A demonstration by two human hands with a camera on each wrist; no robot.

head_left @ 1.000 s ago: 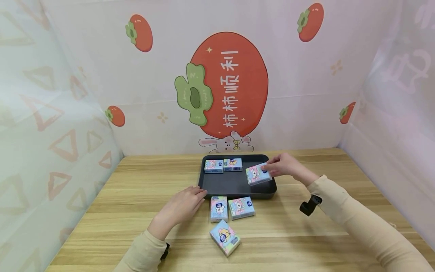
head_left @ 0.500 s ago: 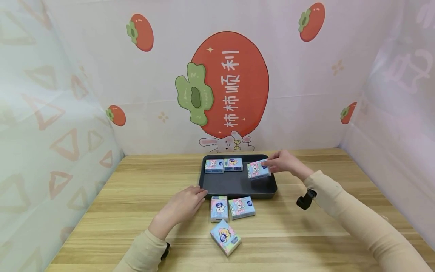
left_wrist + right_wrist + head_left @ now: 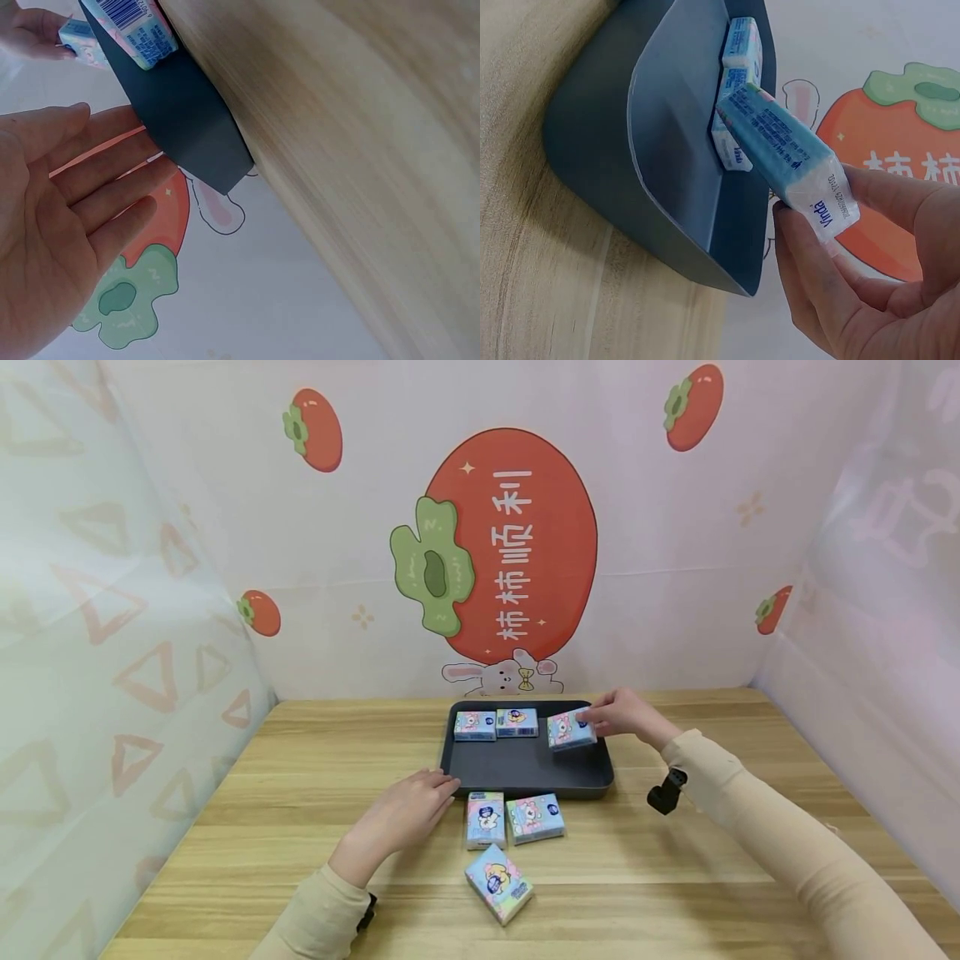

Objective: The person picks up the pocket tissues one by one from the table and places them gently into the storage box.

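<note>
My right hand point(image 3: 626, 714) pinches a tissue pack point(image 3: 570, 731) by its right end, over the right side of the dark tray point(image 3: 525, 768). The right wrist view shows this tissue pack point(image 3: 780, 146) tilted, with thumb and fingers on its white end. Fingers straight, my left hand point(image 3: 408, 810) touches the tray's front left corner; the left wrist view shows the left hand's point(image 3: 82, 187) fingertips against the tray's wall point(image 3: 191, 120). Inside the tray, along the back, lie two tissue packs, one at left point(image 3: 474, 726) and one beside it point(image 3: 517, 722).
In front of the tray lie an upright-set tissue pack point(image 3: 485, 821), a sideways one point(image 3: 535, 817) and a slanted one point(image 3: 498, 885) nearer me. The wooden table point(image 3: 322, 752) meets a printed backdrop point(image 3: 337, 527) behind the tray.
My right hand has moved back and slightly left, bringing the tissue pack toward the tray's back right. The left hand stays at the tray's corner.
</note>
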